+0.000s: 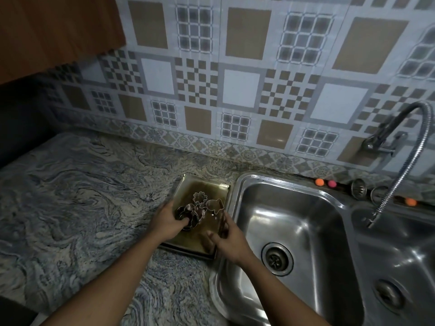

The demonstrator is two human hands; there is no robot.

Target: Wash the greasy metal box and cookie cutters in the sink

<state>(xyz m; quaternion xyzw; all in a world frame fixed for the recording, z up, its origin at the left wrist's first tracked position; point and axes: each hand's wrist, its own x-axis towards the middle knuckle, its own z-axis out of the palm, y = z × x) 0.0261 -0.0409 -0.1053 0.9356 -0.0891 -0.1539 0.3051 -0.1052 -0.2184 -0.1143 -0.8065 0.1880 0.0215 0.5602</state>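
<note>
A shallow square metal box (213, 187) smeared with brown grease sits on the marbled counter just left of the steel sink (292, 222). Several thin metal cookie cutters (200, 197) lie inside it, among them a flower shape. My left hand (168, 222) reaches into the box from the left, its fingers curled round a round cutter (184, 211). My right hand (229, 238) grips the box's right rim beside the sink, thumb inside the box.
The sink has two basins; the left one (277, 257) has a drain near its front. A flexible steel tap (404, 165) hangs over the divider. Small orange and pink balls (319, 182) and a strainer (359, 188) sit on the back ledge. Marbled counter (82, 196) stretches left.
</note>
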